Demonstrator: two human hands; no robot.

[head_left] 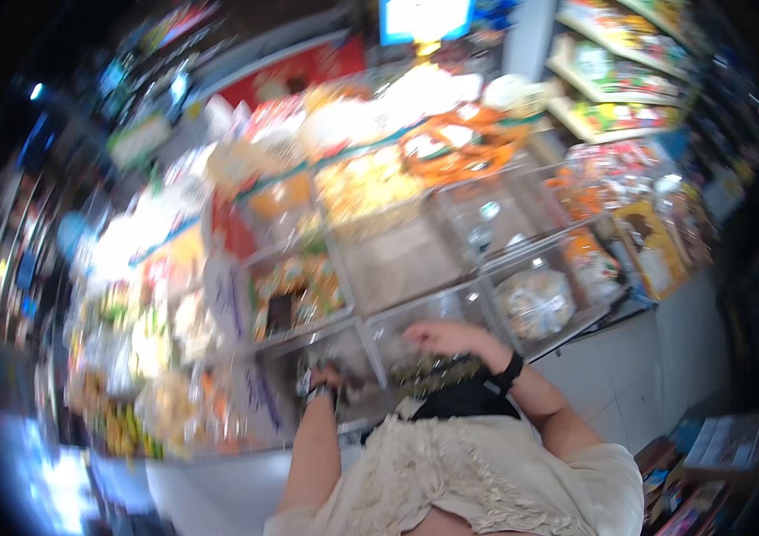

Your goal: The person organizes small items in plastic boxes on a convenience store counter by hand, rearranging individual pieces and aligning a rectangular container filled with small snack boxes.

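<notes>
My left hand [327,380] reaches down into a front compartment of a clear plastic display bin [367,348]; blur hides its fingers and whatever they may touch. Over the neighbouring compartment on the right is my right hand [434,335], fingers loosely bent, with no held object visible. Dark wrapped packets [430,375] lie low in that compartment. Behind it, a compartment [406,258] shows its greyish-brown bottom. Small packaged goods [306,285] fill the one behind my left hand. A knotted clear bag of pale items [537,301] sits in the right front compartment.
Heaped packaged foods [152,335] cover the display's left side. Orange net bags [466,144] and yellow goods [369,181] lie at the back. Stocked shelves [620,87] stand at the back right, beyond a lit screen [426,19]. A box [728,442] is at the lower right.
</notes>
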